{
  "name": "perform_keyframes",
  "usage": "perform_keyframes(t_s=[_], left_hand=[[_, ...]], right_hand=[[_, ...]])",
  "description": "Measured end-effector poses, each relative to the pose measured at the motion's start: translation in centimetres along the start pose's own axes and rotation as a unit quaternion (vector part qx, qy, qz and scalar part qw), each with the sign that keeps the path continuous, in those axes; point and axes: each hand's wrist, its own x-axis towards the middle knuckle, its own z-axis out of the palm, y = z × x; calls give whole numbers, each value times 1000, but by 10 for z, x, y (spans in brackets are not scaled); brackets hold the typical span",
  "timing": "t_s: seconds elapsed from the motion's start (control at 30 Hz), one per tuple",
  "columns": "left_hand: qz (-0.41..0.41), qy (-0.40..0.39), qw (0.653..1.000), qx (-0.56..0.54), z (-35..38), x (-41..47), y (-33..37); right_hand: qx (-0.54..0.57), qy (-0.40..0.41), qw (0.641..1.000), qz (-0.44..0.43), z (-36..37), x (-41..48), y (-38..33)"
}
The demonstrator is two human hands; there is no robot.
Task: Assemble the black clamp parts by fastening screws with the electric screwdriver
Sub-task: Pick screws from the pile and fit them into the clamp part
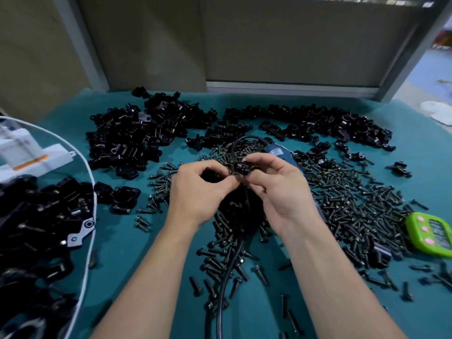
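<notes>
My left hand (195, 189) and my right hand (276, 189) meet over the middle of the teal table, fingertips pinched on a small black clamp part (241, 167) held between them. My left hand's curled fingers also cover something black, too hidden to identify. The blue electric screwdriver (277, 152) lies on the table behind my right hand, its black cable (228, 267) running toward me under my wrists. Loose black screws (342, 199) are spread beneath and to the right of my hands.
Heaps of black clamp parts lie at the back left (137, 135) and back right (318, 123). A white-rimmed bin (89, 167) at the left holds more black parts. A green timer (430, 232) sits at the right edge. A white box (31, 155) stands far left.
</notes>
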Motion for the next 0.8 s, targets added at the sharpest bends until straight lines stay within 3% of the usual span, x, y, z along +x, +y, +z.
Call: perform_keyframes(t_s=[0.1,0.17,0.33,0.63,0.8], left_hand=[[-44,-153,973,-165,-1,-2,9],[-74,-185,954,-224,-1,-3,12],[-62,-172,951,-251,-6,3,10],[-77,-187,957,-209,-1,3,10],[-94,-190,953,-215,1,3,8]], right_hand=[[12,-17,1000,21,-2,-1,1],[16,-39,998,40,-2,0,2],[23,-145,989,30,-3,-1,-1],[-47,-141,989,-7,-1,-2,5],[-36,-164,985,22,-1,-3,5]])
